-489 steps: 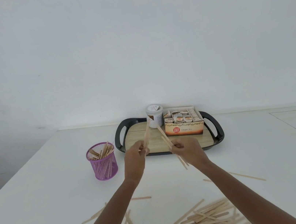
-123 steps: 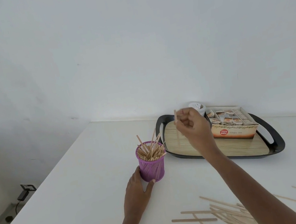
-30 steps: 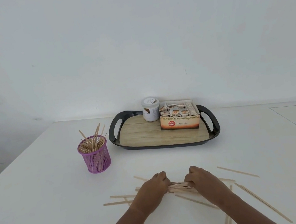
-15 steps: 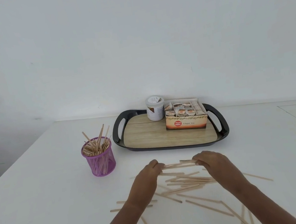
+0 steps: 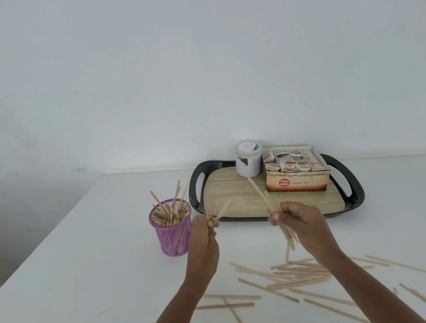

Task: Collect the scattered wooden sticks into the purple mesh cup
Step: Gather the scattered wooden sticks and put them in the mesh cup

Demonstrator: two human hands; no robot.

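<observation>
Sticks (image 5: 295, 276) lie scattered and crossing on the table (image 5: 72, 279) in the lower right of the frame, between and beside the two forearms. Both hands hang above them near centre, well apart from each other. At centre the left hand (image 5: 203, 234) pinches a small bunch (image 5: 222, 209) whose free ends slant up and right. It is just beside the cup (image 5: 174, 236), which stands upright left of centre, packed with sticks, several poking above its rim. The right hand (image 5: 298, 220) grips a bundle (image 5: 272, 203) in curled fingers; the upper ends lean up-left across the tray (image 5: 349, 190), the lower ends point down at the table. The tray sits behind the hands, carrying a jar (image 5: 249, 162) and a tea box (image 5: 297, 180) side by side.
</observation>
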